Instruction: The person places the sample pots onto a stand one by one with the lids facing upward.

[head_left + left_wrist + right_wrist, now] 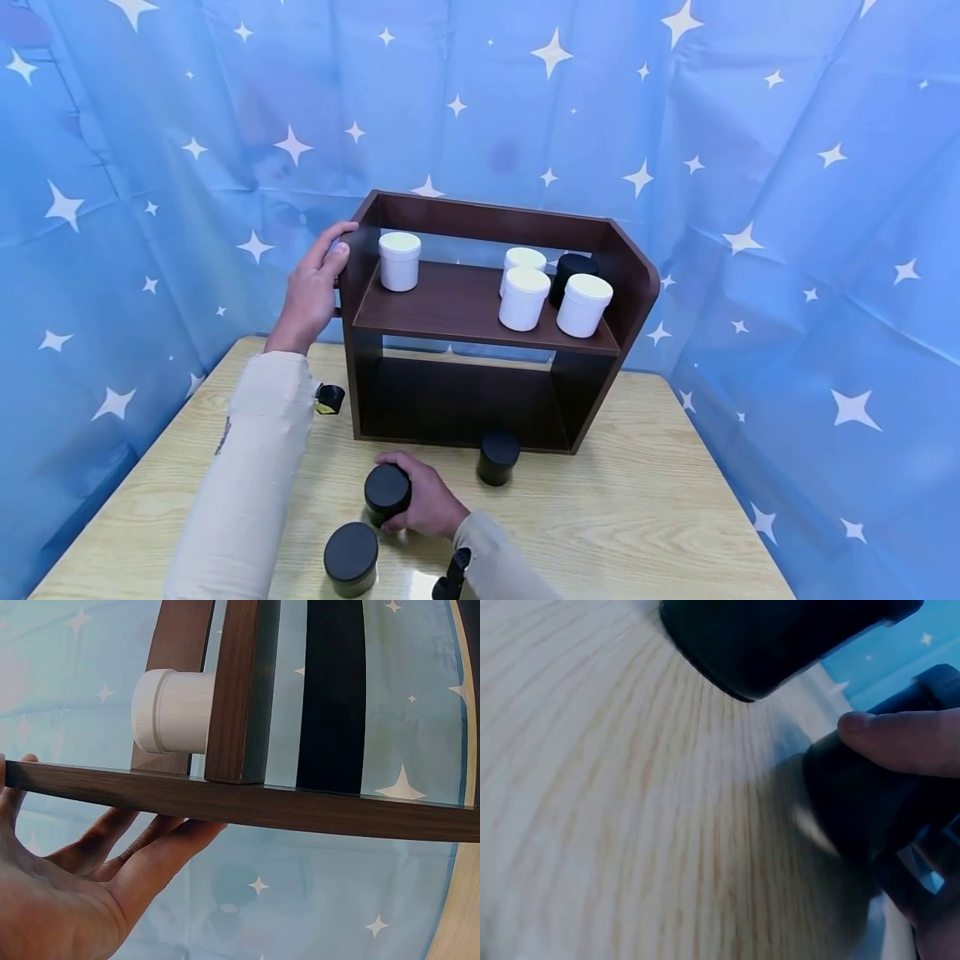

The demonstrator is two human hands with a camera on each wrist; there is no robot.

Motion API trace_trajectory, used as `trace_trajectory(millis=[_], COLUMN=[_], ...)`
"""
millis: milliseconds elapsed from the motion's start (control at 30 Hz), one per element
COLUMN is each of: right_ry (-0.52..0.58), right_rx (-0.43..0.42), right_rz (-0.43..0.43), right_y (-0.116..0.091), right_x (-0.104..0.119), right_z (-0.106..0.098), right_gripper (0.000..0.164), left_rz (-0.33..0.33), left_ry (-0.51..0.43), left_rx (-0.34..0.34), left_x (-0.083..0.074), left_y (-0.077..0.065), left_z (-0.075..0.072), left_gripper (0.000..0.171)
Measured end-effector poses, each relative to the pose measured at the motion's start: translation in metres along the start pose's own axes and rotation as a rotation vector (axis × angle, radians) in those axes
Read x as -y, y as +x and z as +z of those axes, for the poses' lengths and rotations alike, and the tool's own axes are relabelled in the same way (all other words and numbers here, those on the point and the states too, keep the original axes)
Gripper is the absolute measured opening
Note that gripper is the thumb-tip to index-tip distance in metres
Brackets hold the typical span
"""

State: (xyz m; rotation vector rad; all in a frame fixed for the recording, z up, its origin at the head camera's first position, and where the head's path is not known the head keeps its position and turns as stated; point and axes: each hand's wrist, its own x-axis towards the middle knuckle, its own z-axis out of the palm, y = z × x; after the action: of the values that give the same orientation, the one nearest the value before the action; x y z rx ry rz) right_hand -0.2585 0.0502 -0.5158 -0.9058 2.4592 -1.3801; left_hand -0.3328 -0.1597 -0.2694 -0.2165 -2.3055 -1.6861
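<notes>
My left hand (307, 292) rests against the outer face of the left side panel of a dark brown two-tier shelf (480, 312). In the left wrist view its fingers (165, 855) reach fairly straight to the panel, one fingertip showing past its top end. Low at the table front, my right hand (427, 497) grips a black lidded jar (387, 487), thumb and fingers around its side. A second black jar (351, 554) stands just nearer to me, and a third black jar (498, 458) stands before the shelf's lower front edge.
On the upper tier, a white jar (400, 262) stands at the left; several white jars (523, 300) and one black jar (573, 275) cluster at the right. The wooden table (637, 500) is backed by a blue star-patterned curtain (480, 100).
</notes>
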Motion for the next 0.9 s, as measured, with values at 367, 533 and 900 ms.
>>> trace_trajectory(millis=[367, 533, 900], right_ry=[0.003, 0.017, 0.031], right_rx=[0.007, -0.001, 0.000], right_rz=[0.021, 0.046, 0.052], right_y=[-0.003, -0.005, -0.006], right_x=[0.001, 0.002, 0.004], right_z=[-0.002, -0.004, -0.010], right_gripper=[0.091, 0.091, 0.088], left_rz=[-0.007, -0.013, -0.024], left_ry=[-0.008, -0.012, -0.012], left_rx=[0.010, 0.015, 0.023], left_x=[0.000, 0.000, 0.000], left_y=[-0.001, 0.000, 0.000], left_z=[-0.001, 0.000, -0.001], left_gripper=[0.044, 0.045, 0.045])
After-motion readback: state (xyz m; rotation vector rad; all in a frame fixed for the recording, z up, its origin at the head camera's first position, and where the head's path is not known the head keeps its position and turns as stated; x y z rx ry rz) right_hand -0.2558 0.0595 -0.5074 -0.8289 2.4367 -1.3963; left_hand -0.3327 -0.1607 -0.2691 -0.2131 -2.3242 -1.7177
